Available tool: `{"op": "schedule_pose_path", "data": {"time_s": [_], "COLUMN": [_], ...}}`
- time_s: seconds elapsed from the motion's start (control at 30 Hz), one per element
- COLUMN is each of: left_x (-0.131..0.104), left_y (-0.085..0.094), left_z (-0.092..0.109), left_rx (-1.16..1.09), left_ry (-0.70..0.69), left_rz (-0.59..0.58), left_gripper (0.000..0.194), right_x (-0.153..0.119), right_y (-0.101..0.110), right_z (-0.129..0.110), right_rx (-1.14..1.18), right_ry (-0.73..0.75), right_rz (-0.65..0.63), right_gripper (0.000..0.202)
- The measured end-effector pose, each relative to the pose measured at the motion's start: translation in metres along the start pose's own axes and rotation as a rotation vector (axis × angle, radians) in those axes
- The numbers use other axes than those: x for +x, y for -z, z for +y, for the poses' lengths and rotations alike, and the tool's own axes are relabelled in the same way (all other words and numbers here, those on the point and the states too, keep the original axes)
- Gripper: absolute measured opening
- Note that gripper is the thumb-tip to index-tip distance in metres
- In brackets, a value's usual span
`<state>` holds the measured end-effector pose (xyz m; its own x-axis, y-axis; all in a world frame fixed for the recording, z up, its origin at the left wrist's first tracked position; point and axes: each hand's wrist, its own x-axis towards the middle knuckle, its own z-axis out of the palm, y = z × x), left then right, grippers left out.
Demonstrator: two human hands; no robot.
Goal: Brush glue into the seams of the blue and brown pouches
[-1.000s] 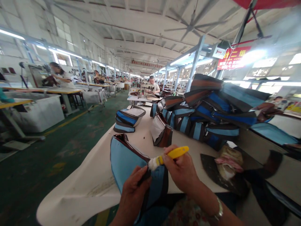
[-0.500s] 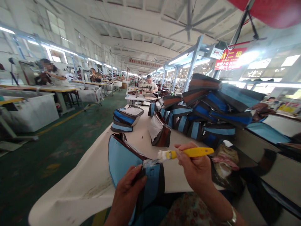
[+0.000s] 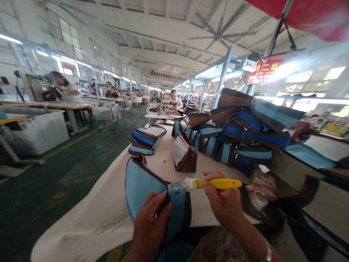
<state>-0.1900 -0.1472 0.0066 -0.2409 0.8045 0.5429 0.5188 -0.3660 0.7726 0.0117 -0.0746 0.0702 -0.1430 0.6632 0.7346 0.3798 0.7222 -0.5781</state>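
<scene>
A light blue fabric piece with dark edging (image 3: 143,182) stands at the near side of the pale table. My left hand (image 3: 152,220) pinches its dark edge between thumb and fingers. My right hand (image 3: 223,200) grips a yellow-handled brush (image 3: 225,183), which points left. Its whitish bristles touch the top edge of the blue piece, just right of my left fingertips. A wet-looking whitish patch shows along that edge.
Brown and grey piece (image 3: 184,154) and blue piece (image 3: 147,137) stand farther back on the table (image 3: 109,203). A large pile of similar pieces (image 3: 245,122) fills the right, with a crumpled cloth (image 3: 261,189) nearer. People sit at sewing machines beyond.
The brush has moved slightly left and down, and its bristles now lie on the edge of the blue piece. My left hand keeps its hold with little movement.
</scene>
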Motion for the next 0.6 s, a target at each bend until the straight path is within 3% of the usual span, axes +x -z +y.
{"op": "schedule_pose_path", "data": {"time_s": [0.13, 0.27, 0.47, 0.6], "left_x": [-0.001, -0.001, -0.002, -0.004], "left_y": [-0.017, -0.031, -0.033, -0.034], "left_z": [-0.001, -0.003, -0.004, -0.009], "left_rx": [0.237, 0.408, 0.469, 0.468], "left_ry": [-0.382, -0.623, -0.675, -0.679], "left_rz": [0.143, 0.132, 0.072, 0.056], "left_gripper": [0.019, 0.021, 0.017, 0.016], "right_x": [0.009, 0.014, 0.019, 0.025], "right_y": [0.016, 0.018, 0.004, 0.009], "right_z": [-0.013, -0.031, -0.023, -0.022], "right_rx": [0.014, 0.082, -0.095, -0.198], "right_ry": [-0.069, -0.030, 0.371, 0.466], "right_rz": [0.014, -0.030, -0.407, -0.375], "right_gripper": [0.010, 0.008, 0.011, 0.014]}}
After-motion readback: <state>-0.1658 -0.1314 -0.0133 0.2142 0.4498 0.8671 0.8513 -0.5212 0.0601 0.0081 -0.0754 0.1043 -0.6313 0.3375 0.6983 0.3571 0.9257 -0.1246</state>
